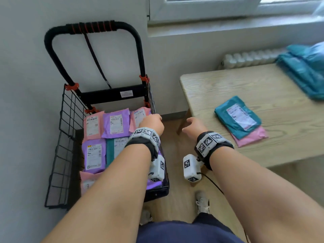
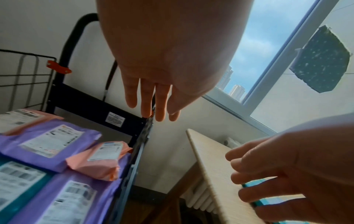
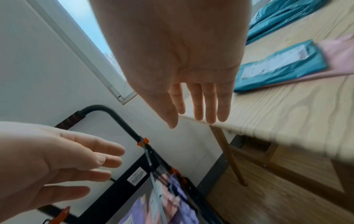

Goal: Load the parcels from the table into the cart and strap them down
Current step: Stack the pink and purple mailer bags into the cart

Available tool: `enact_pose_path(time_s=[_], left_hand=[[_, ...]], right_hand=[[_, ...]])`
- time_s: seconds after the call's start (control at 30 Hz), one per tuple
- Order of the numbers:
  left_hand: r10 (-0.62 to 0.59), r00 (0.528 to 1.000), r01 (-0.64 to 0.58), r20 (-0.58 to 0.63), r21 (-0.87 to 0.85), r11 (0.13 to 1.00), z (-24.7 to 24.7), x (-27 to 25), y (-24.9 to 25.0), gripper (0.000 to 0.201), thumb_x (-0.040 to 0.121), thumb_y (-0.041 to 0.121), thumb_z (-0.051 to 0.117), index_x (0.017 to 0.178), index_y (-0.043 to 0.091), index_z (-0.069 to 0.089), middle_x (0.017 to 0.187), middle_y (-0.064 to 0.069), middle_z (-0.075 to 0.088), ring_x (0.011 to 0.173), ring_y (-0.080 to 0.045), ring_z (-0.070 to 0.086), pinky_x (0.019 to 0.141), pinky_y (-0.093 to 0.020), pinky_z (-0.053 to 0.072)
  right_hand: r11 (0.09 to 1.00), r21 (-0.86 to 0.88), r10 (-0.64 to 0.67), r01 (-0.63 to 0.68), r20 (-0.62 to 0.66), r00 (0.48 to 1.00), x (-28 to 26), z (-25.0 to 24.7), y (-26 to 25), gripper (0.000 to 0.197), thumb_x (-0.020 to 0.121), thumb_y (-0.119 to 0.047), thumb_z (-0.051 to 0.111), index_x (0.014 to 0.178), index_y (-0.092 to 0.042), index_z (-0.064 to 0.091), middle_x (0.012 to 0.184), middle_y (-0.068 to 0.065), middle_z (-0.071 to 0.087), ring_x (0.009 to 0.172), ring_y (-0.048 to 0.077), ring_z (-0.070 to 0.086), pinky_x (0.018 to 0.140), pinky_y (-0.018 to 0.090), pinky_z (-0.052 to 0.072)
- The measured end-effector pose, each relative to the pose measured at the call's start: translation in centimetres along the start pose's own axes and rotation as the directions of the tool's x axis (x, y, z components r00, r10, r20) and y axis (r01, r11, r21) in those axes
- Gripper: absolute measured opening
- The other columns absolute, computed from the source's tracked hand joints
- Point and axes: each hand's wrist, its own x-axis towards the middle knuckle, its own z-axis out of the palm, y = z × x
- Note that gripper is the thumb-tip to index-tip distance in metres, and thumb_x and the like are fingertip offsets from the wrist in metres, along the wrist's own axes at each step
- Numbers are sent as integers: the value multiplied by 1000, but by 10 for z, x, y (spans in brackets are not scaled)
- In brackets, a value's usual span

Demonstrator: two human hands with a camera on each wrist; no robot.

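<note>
The black wire cart (image 1: pixel 67 120) stands by the wall, holding several pink, purple and teal parcels (image 1: pixel 114 125) laid flat. A black strap (image 1: pixel 95 58) hangs from its handle. My left hand (image 1: pixel 153 120) hovers over the cart's right rim, fingers straight and holding nothing; the left wrist view shows them (image 2: pixel 151 104) spread above the rim. My right hand (image 1: pixel 190 124) is in the air between the cart and the table, open and holding nothing, as the right wrist view (image 3: pixel 201 106) confirms. A teal parcel (image 1: pixel 237 116) lies on a pink parcel (image 1: pixel 252 138) on the table.
The wooden table (image 1: pixel 228 85) stands right of the cart, its corner near my right hand. A pile of teal bags (image 1: pixel 306 71) lies at its far right. A radiator (image 1: pixel 249 57) and a window sill are behind. My feet are on the wood floor below.
</note>
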Motion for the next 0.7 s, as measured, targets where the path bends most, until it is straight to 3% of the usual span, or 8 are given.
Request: enact_pose_path(time_s=[0.13,0.2,0.37,0.43,0.6,0.7], left_hand=[[-3,1000,3,-3,-50,999,22,15,64,50,88,3,41,132,23,54,136,-6,54,123,-27,52,103,-37,44],[-9,1000,10,21,-47,999,36,21,99,49,88,4,41,131,23,55,135,-6,55,124,-27,51,104,-37,44],[-5,995,11,97,-56,998,87,35,186,47,90,6,40,132,22,55,137,-6,55,125,-27,51,101,-32,41],[-12,989,21,149,-64,998,109,39,213,48,92,6,40,136,20,52,139,-7,53,127,-27,50,103,-32,40],[-59,978,75,202,-73,994,144,47,253,40,94,7,40,130,11,55,133,-11,56,120,-30,54,99,-35,43],[-96,972,122,216,-113,986,158,55,265,36,94,10,40,126,9,58,128,-13,59,116,-30,57,94,-34,44]], right_hand=[[1000,-4,14,-14,-28,999,25,-52,40,53,88,-12,56,140,-19,46,126,10,61,115,27,59,94,31,46],[1000,-12,13,-13,-33,999,39,-78,64,53,89,-14,57,140,-18,45,131,10,58,119,26,55,94,30,42],[997,73,33,-31,-22,999,77,-138,125,56,86,-24,62,139,-16,48,139,5,53,128,22,49,108,31,36],[993,109,51,-51,0,999,91,-155,144,56,85,-22,62,139,-16,48,138,7,54,125,23,52,107,34,39],[993,40,113,-113,4,994,124,-185,189,55,83,-19,63,136,-15,50,134,10,56,122,27,53,102,34,43],[988,36,151,-152,16,988,139,-195,208,47,78,-16,62,125,-15,57,121,10,63,114,29,57,99,39,46]])
